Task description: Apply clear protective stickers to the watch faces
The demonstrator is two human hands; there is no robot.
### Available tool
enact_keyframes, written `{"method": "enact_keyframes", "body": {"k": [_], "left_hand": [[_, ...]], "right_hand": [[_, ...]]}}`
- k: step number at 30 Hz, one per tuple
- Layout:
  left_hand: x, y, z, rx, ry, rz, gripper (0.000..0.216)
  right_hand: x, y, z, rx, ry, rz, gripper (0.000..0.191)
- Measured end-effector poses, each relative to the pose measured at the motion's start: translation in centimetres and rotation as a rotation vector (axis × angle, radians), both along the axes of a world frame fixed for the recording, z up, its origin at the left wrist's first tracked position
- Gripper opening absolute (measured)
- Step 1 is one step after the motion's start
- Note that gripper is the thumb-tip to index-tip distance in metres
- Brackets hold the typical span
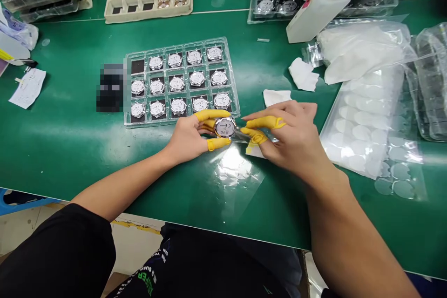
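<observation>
- my left hand (186, 142) is clamped on a round silver watch case (225, 127), held by its edge between fingers in yellow finger cots (213, 114), with the dial facing up at me
- my right hand (289, 137) is just beside it, thumb and forefinger pinched together on a thin silver strip (241, 134) that meets the watch case – it's too small for me to tell what it is
- the watch case sits in the air above the near edge of a clear plastic tray (125, 93), just off its near right corner
- that tray holds fourteen more silver watch cases (197, 78) in three rows – its far left cell has none
- under my right hand lies a scrap of white paper (277, 97), and a clear plastic sheet (237, 179) lies near my hands on the green table (70, 149)
- to my right are a crumpled white tissue (303, 74), a sheet of round clear film discs (359, 121) and a white squeeze bottle (323, 7) lying on its side
- at the far side of the table stands a beige compartment tray (148, 16) of small metal parts
- a handwritten paper note (28, 87) lies at the left edge
</observation>
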State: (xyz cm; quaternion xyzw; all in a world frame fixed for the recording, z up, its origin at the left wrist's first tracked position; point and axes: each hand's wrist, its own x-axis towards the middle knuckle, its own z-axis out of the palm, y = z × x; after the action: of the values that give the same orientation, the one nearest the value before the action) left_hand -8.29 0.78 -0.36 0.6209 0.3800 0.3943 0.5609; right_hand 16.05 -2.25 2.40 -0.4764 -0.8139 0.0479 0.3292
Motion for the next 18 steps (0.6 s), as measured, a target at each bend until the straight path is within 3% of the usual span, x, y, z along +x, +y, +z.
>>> {"method": "enact_keyframes", "body": {"k": [2, 4, 6, 8, 12, 18], "left_hand": [[0.1, 0.2, 0.0, -0.159, -0.026, 0.016, 0.066], [0.2, 0.3, 0.0, -0.22, -0.042, 0.016, 0.068], [0.2, 0.2, -0.1, -0.213, -0.032, 0.004, 0.066], [0.2, 0.1, -0.1, -0.186, -0.004, -0.017, 0.063], [0.2, -0.2, 0.0, -0.167, 0.014, -0.037, 0.061], [0.1, -0.2, 0.0, -0.153, 0.026, -0.064, 0.059]], "right_hand": [[-0.3, -0.3, 1.0, -0.019, 0.073, 0.033, 0.014], [-0.9, -0.6, 1.8, -0.129, 0.375, 0.044, 0.006], [-1.8, -0.7, 2.0, -0.285, 0.716, -0.03, 0.013], [-2.9, -0.8, 1.5, -0.47, 0.867, -0.164, 0.025], [-4.6, -1.1, 0.0, -0.773, 0.81, -0.269, 0.044], [-5.2, -1.6, -0.6, -0.768, 0.758, -0.34, 0.043]]}}
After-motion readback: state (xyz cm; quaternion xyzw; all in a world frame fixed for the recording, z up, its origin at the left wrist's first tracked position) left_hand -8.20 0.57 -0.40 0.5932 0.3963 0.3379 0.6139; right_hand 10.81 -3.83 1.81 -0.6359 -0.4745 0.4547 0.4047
